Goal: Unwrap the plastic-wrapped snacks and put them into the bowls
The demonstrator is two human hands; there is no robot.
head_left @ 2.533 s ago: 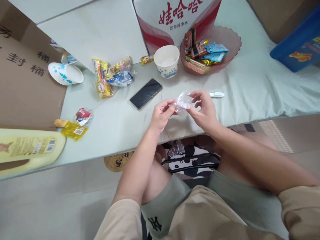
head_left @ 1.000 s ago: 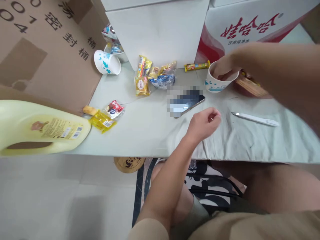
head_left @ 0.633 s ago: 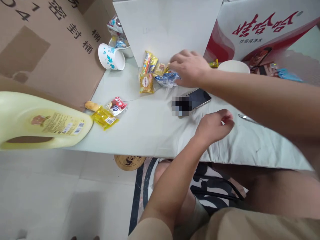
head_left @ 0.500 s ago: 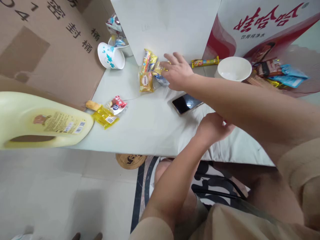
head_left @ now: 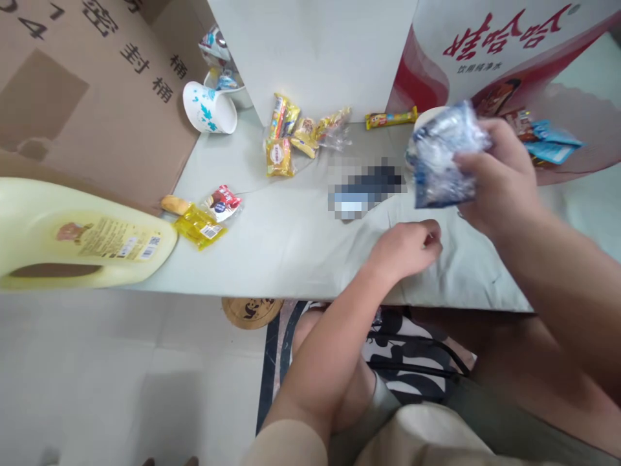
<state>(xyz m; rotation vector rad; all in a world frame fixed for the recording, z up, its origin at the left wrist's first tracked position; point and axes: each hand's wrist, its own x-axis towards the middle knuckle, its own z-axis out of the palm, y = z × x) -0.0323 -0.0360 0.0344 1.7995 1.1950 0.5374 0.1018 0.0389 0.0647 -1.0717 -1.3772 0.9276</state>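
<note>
My right hand (head_left: 507, 171) grips a blue and silvery-white plastic snack packet (head_left: 449, 155), somewhat blurred. The packet is in front of a white paper bowl (head_left: 427, 116) and hides most of it. My left hand (head_left: 407, 249) rests at the front of the cloth-covered table, its fingers curled and nothing visible in them. Beyond it lies a phone (head_left: 363, 191), pixelated in view. Several yellow snack packets (head_left: 279, 155) lie together near the white box, one of them a clear bag with yellow print (head_left: 334, 129).
A yellow snack stick (head_left: 391, 118) lies by the red-and-white carton (head_left: 427, 71). Blue and brown packets (head_left: 555, 142) are at right. On the left are a tipped paper cup (head_left: 211, 110), opened wrappers (head_left: 198, 226), a large pale-yellow jug (head_left: 87, 236) and a cardboard box (head_left: 97, 97).
My right hand has taken the blue-white packet from the yellow pile and moved right with it, to the bowl. My left hand has stayed nearly in place.
</note>
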